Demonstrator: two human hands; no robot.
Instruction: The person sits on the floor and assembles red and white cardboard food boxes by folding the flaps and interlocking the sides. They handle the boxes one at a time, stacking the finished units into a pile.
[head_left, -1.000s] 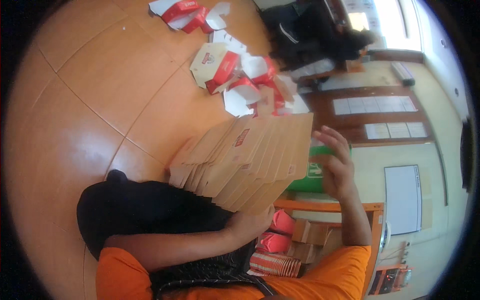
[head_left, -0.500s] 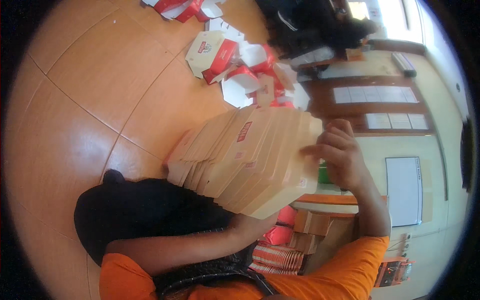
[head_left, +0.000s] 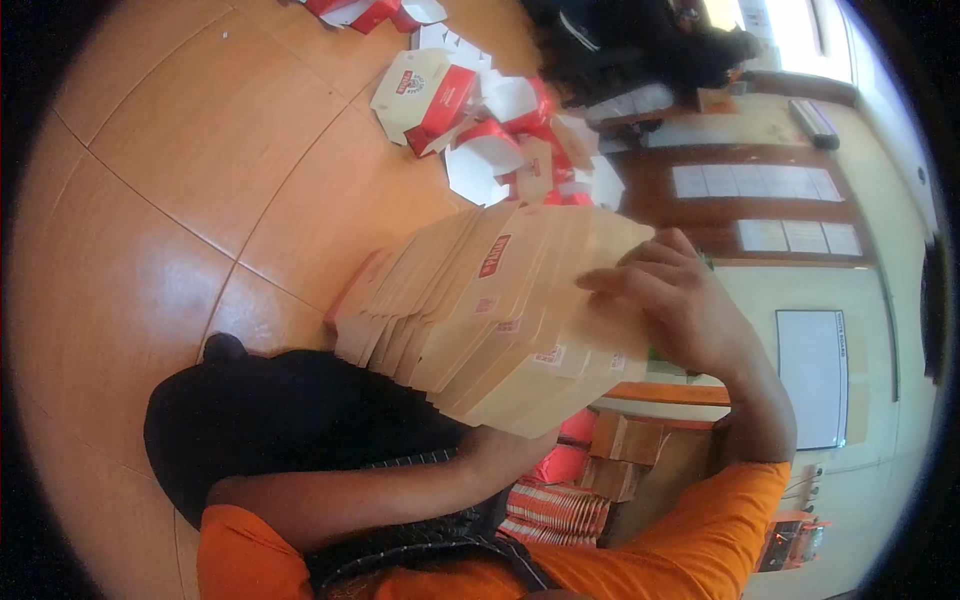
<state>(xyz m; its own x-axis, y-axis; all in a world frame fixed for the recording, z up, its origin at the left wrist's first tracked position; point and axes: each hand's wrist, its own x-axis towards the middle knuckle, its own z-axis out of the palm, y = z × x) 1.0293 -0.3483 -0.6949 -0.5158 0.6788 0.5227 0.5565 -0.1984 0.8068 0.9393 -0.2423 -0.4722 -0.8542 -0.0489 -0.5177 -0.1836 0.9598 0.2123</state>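
Note:
A thick fanned stack of beige cardboard food boxes [head_left: 465, 310], with a red printed label and small square codes, leans across the middle above my dark-clothed leg. My right hand [head_left: 680, 300] is at the stack's right end, index finger over the face of the end box [head_left: 605, 320] and the other fingers curled at its edge. It grips that box, which stands slightly apart from the one beside it. My left hand [head_left: 515, 450] reaches behind the lower side of the stack; only its wrist end shows, and its fingers are hidden.
Red, white and beige boxes [head_left: 490, 150] lie in a loose heap on the orange tiled floor [head_left: 160, 260]. Packed rows of red-edged cartons [head_left: 560, 510] and brown cardboard boxes [head_left: 620, 450] are beside me. A whiteboard [head_left: 810, 380] hangs on the wall. Dark shapes fill the far right.
My right hand has moved slightly over the end box, index finger further onto its face. The end box has shifted rightward, uncovering a printed code on the box beneath. The rest of the stack barely moved.

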